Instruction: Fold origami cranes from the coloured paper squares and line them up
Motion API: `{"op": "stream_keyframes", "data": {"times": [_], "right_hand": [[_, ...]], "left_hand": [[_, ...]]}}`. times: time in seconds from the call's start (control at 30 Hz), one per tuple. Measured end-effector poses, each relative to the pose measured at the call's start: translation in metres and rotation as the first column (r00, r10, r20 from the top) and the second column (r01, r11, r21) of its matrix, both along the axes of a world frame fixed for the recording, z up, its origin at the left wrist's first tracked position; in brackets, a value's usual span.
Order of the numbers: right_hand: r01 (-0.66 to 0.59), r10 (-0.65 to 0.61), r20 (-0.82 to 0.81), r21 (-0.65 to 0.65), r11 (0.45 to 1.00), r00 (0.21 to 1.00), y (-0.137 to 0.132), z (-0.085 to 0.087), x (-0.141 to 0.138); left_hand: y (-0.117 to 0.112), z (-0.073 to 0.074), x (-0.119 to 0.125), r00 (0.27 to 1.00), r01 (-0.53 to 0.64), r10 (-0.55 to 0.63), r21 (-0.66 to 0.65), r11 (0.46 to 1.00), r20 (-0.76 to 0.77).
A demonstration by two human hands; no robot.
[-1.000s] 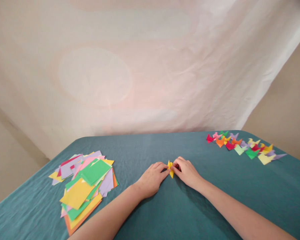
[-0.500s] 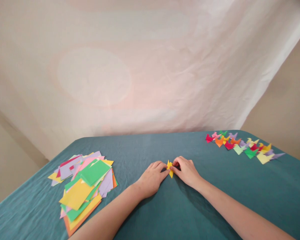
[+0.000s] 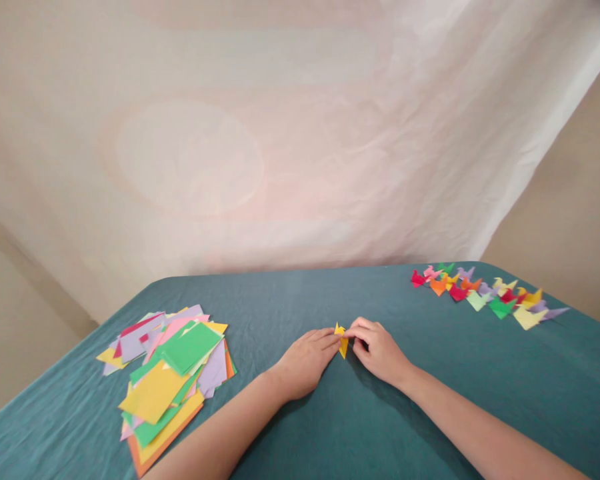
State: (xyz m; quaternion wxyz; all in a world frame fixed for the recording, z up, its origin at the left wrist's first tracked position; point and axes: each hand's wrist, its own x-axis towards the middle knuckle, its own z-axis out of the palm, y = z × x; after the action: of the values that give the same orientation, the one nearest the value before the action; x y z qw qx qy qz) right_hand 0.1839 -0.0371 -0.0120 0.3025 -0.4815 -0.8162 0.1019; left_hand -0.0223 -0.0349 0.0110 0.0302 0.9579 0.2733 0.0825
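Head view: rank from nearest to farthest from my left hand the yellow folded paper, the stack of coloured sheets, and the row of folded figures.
1. yellow folded paper, at the fingertips of the left hand.
2. stack of coloured sheets, off to its left.
3. row of folded figures, far right, toward the back.

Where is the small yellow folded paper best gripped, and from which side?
Pinch the yellow folded paper at its flat side flaps, coming in low from both sides, as the left hand and right hand do. It is thin, with pointed tips, so the flat faces probably hold best.
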Motion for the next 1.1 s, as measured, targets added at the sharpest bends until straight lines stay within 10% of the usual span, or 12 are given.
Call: {"op": "stream_keyframes", "data": {"times": [0.37,1.1], "right_hand": [[-0.051,0.028,0.417,0.044,0.998,0.908,-0.012,0.018,-0.006],[-0.094,0.131,0.507,-0.098,0.991,0.852,-0.021,0.038,-0.002]], "left_hand": [[-0.002,0.004,0.003,1.0,0.0,0.0,0.0,1.0,-0.007],[-0.001,0.01,0.003,1.0,-0.002,0.002,0.044,0.999,-0.004]]}}
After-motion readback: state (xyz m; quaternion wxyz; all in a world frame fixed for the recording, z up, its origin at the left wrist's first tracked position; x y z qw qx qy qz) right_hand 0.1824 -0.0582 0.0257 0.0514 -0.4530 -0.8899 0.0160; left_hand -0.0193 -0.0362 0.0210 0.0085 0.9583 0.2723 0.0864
